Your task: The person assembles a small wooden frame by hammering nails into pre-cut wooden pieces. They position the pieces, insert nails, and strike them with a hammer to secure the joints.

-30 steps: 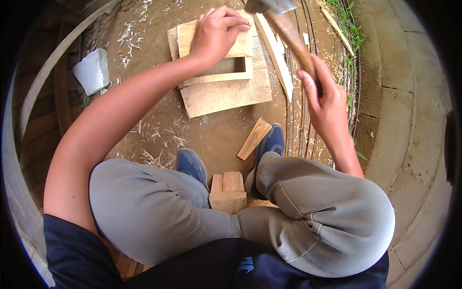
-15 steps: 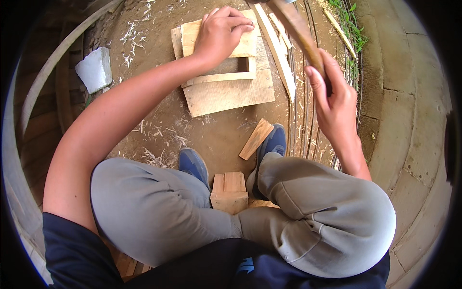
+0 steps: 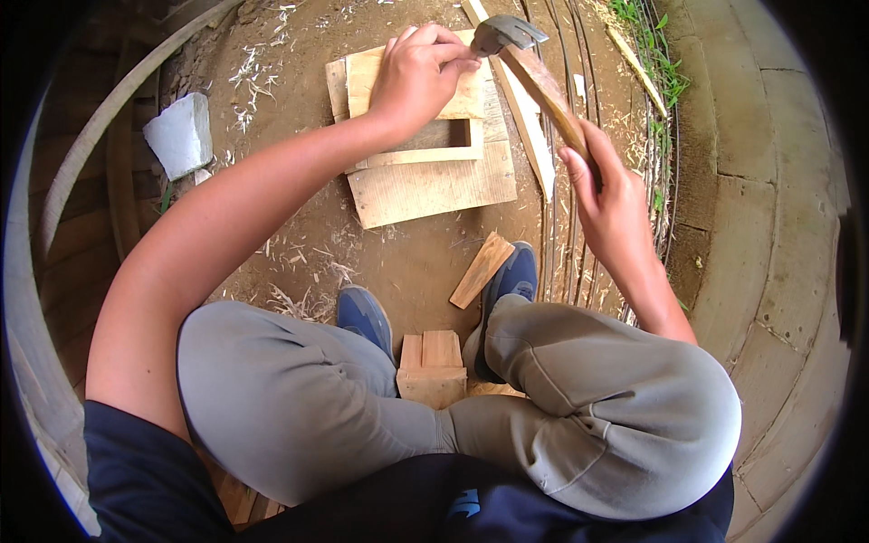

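Note:
My right hand (image 3: 615, 195) is wrapped round the wooden handle of a claw hammer (image 3: 541, 86). The hammer's metal head is right beside the fingertips of my left hand (image 3: 421, 77). That hand rests on a small wooden box (image 3: 416, 157), thumb and fingers pinched together at its far right corner. Whatever the pinch holds, if anything, is too small to make out. Part of the box's top is boarded over, and a rectangular opening shows on its near side. Under the box lies a wide wooden board (image 3: 434, 193).
Long wood strips (image 3: 525, 113) lie right of the box. A loose wood offcut (image 3: 482, 270) touches my right shoe (image 3: 514, 276). Small wooden blocks (image 3: 432, 366) sit between my legs. A pale stone block (image 3: 179, 136) is at left, and shavings litter the dirt.
The hammer has come down and left, its head now beside my left fingertips. My right hand moved slightly left with it. The left hand keeps its pinch on the box.

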A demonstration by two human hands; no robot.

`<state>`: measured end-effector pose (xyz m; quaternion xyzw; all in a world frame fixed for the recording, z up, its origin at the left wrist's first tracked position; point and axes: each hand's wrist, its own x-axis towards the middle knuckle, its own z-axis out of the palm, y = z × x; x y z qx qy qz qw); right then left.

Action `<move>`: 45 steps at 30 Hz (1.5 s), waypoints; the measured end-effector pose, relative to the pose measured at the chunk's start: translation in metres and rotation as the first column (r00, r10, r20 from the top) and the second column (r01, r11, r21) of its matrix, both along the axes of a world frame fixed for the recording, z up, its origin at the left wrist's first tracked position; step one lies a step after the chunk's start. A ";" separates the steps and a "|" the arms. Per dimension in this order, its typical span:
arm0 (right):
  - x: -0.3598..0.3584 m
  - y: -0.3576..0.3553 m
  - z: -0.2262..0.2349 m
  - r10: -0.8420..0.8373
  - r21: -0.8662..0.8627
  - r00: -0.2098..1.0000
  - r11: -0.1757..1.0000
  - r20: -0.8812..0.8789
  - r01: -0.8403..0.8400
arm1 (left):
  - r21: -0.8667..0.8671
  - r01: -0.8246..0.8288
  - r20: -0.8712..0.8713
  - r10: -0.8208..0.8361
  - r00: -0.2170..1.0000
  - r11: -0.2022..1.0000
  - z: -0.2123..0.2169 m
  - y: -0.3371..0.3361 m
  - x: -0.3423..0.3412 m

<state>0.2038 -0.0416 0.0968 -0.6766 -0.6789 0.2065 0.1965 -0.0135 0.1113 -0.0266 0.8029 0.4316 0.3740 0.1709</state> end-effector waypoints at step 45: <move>0.011 -0.001 0.017 0.004 0.164 1.000 0.986 -0.029 0.001 | 0.076 0.060 0.017 -0.061 0.998 0.995 0.000 0.002 -0.001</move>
